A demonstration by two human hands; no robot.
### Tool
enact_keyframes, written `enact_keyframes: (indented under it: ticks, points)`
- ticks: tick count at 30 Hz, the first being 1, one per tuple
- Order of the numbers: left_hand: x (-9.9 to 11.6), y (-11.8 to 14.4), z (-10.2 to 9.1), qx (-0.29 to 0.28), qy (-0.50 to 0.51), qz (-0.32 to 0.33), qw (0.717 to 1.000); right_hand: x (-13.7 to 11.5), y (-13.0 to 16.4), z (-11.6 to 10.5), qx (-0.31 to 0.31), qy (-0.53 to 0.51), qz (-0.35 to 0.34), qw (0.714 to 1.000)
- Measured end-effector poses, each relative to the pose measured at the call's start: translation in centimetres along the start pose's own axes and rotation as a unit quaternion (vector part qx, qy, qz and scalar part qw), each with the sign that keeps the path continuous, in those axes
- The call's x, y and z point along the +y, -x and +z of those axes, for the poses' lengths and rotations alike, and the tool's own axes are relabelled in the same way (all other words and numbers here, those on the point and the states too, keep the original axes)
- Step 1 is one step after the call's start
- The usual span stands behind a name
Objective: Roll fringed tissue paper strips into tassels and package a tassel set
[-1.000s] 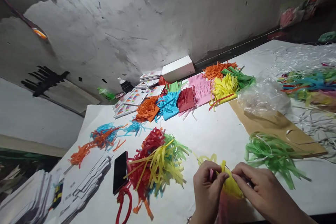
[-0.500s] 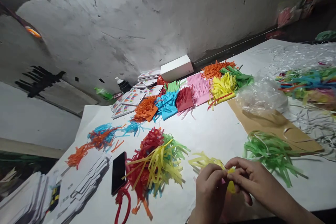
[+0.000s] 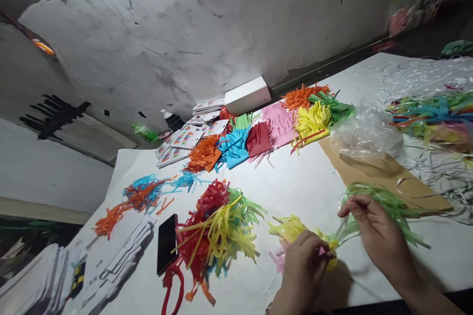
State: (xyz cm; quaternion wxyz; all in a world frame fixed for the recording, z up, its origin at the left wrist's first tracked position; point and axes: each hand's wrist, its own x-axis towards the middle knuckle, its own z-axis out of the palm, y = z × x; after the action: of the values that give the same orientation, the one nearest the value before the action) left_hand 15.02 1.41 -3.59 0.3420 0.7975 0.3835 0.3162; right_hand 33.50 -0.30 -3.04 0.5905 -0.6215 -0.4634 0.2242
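White paper-covered table [image 3: 314, 192]: left hand [image 3: 303, 268] pinches a yellow-and-pink paper-strip bundle [image 3: 291, 236] at its waist; right hand [image 3: 377, 236], just beside, fingers closing on green paper strips [image 3: 388, 206]. Judgement: keep the pinch firm while adding strips.

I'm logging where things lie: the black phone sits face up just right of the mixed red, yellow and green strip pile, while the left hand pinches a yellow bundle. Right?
Not quite. The head view shows the black phone left of the strip pile, not right. The left hand does pinch the yellow bundle.
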Motion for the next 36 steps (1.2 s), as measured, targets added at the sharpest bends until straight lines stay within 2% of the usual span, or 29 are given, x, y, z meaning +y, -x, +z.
enact_keyframes:
  ticks: [2, 5, 6, 8, 10, 12, 13, 15, 17, 19, 22, 25, 30, 36]
  points:
    - [0.3, -0.2, -0.4, -0.014, 0.023, -0.055, 0.998, -0.1, -0.3, -0.9, 0.021, 0.044, -0.042, 0.998]
    - [0.6, -0.7, -0.9, -0.012, 0.048, -0.115, 0.992, -0.8, -0.6, -2.0, 0.018, 0.096, -0.1, 0.99]
    - [0.7, -0.8, -0.9, -0.012, 0.055, -0.132, 0.99, -1.1, -0.7, -2.2, 0.025, 0.08, -0.089, 0.993]
    - [0.7, -1.0, -1.0, -0.018, 0.069, -0.164, 0.984, -1.8, -1.0, -2.6, 0.047, -0.037, -0.021, 0.998]
    - [0.7, -1.0, -1.1, -0.012, 0.1, -0.186, 0.977, -2.3, -1.2, -2.8, 0.034, -0.202, 0.066, 0.977]
    - [0.7, -0.9, -1.2, 0.011, 0.165, -0.212, 0.963, -2.7, -1.1, -2.8, -0.012, -0.286, 0.126, 0.95]
    - [0.7, -0.9, -1.3, 0.02, 0.212, -0.225, 0.951, -2.9, -0.9, -2.6, -0.041, -0.27, 0.142, 0.952]
    - [0.9, -0.8, -1.5, 0.026, 0.337, -0.25, 0.907, -3.1, 0.0, -2.1, -0.104, -0.161, 0.13, 0.973]
    - [1.3, -0.8, -1.8, 0.018, 0.453, -0.257, 0.853, -3.2, 1.3, -1.3, -0.18, -0.051, 0.075, 0.979]
    - [1.7, -0.8, -2.0, 0.013, 0.506, -0.238, 0.829, -3.3, 2.4, -0.5, -0.238, -0.004, 0.012, 0.971]
    - [2.4, -0.9, -2.3, 0.006, 0.486, -0.208, 0.849, -3.6, 3.3, 0.2, -0.275, 0.012, -0.034, 0.961]
    - [2.8, -0.8, -2.3, 0.009, 0.463, -0.212, 0.861, -3.8, 3.3, 0.3, -0.282, 0.021, -0.05, 0.958]
    - [2.8, -0.7, -1.9, 0.013, 0.458, -0.213, 0.863, -4.2, 3.1, 0.4, -0.283, 0.028, -0.057, 0.957]
    - [2.7, -0.4, -2.0, -0.005, 0.414, -0.198, 0.888, -4.2, 3.1, 0.4, -0.287, 0.045, -0.065, 0.955]
